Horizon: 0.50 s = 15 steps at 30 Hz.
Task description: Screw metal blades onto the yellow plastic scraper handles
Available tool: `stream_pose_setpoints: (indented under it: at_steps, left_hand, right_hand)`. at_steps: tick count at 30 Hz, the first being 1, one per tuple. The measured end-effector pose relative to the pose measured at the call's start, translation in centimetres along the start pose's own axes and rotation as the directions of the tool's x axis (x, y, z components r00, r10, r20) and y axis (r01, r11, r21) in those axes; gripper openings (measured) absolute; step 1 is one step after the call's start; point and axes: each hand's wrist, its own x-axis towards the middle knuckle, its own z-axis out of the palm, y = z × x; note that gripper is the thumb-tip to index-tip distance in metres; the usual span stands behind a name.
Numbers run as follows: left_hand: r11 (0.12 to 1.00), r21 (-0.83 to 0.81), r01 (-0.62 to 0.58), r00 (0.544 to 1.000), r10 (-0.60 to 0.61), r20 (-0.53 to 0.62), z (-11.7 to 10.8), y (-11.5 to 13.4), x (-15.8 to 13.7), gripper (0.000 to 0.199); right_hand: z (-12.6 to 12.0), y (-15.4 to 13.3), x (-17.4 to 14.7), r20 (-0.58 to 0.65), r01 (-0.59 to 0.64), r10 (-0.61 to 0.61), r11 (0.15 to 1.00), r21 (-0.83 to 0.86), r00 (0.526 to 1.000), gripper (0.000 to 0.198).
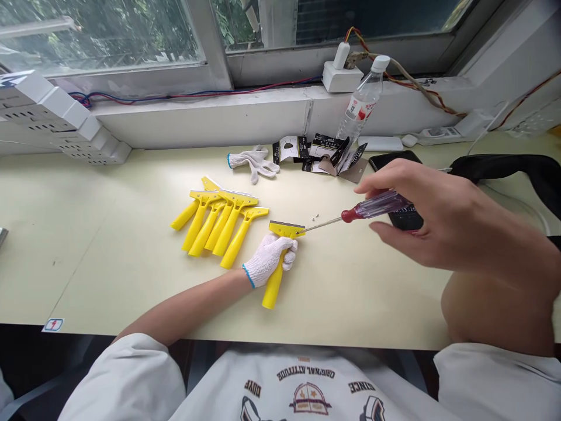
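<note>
My left hand (267,259), in a white knit glove with a blue cuff edge, is wrapped round the handle of a yellow scraper (274,286) held near the middle of the table. My bare right hand (456,225) holds a screwdriver (372,206) with a clear purplish handle and a red collar. Its tip meets the right end of the scraper's head, at a screw. Thumb and fingertips stand a little off the handle, whose back end lies against the palm side. Tiny screws (314,218) lie just beyond the head. Several more yellow scrapers (219,225) lie in an overlapping group on the left.
A spare white glove (254,162) and torn black card packaging (328,155) lie toward the window. Behind them stands a plastic bottle (358,105). A phone (405,217) is partly under my right hand, near a black strap (508,166). White boxes (65,120) are stacked at left.
</note>
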Motion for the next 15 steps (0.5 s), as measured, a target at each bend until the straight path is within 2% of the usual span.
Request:
stream_pose_setpoints:
  at_steps: [3, 6, 8, 10, 12, 14, 15]
  left_hand:
    - [1.000, 0.010, -0.007, 1.000, 0.007, -0.005, -0.04, -0.10, 0.07, 0.017]
    - [1.000, 0.008, -0.003, 1.000, 0.003, -0.003, -0.04, -0.12, 0.08, 0.016]
    - [1.000, 0.007, 0.001, 1.000, -0.001, -0.001, 0.00, -0.05, 0.04, 0.017]
    - [1.000, 0.009, 0.001, 1.000, -0.001, -0.004, 0.04, 0.04, 0.00, 0.018]
    - [1.000, 0.022, 0.004, 1.000, -0.004, -0.003, 0.06, 0.12, -0.02, 0.018]
    - [0.999, 0.039, 0.010, 1.000, -0.010, 0.001, 0.03, 0.10, -0.02, 0.016]
    - [0.999, 0.045, 0.010, 1.000, -0.010, 0.002, 0.00, 0.06, -0.01, 0.015]
  right_hand:
    - [0.43, 0.03, -0.20, -0.069, -0.100, 0.090, 0.981, -0.169, 0.994, 0.028]
    - [0.49, 0.23, -0.29, -0.125, -0.187, 0.153, 0.920, -0.344, 0.980, 0.039]
    - [0.15, 0.23, -0.16, -0.066, -0.127, 0.113, 0.955, -0.267, 0.991, 0.032]
    - [-0.24, 0.06, 0.03, -0.004, -0.033, 0.032, 0.994, -0.106, 0.999, 0.017]
    - [-0.37, -0.20, 0.07, 0.036, 0.035, -0.035, 0.999, 0.000, 0.999, 0.018]
    - [-0.14, -0.39, -0.11, 0.041, -0.007, 0.007, 1.000, -0.011, 0.999, 0.025]
    - [0.05, -0.42, -0.25, 0.006, -0.067, 0.068, 0.995, -0.077, 0.998, 0.027]
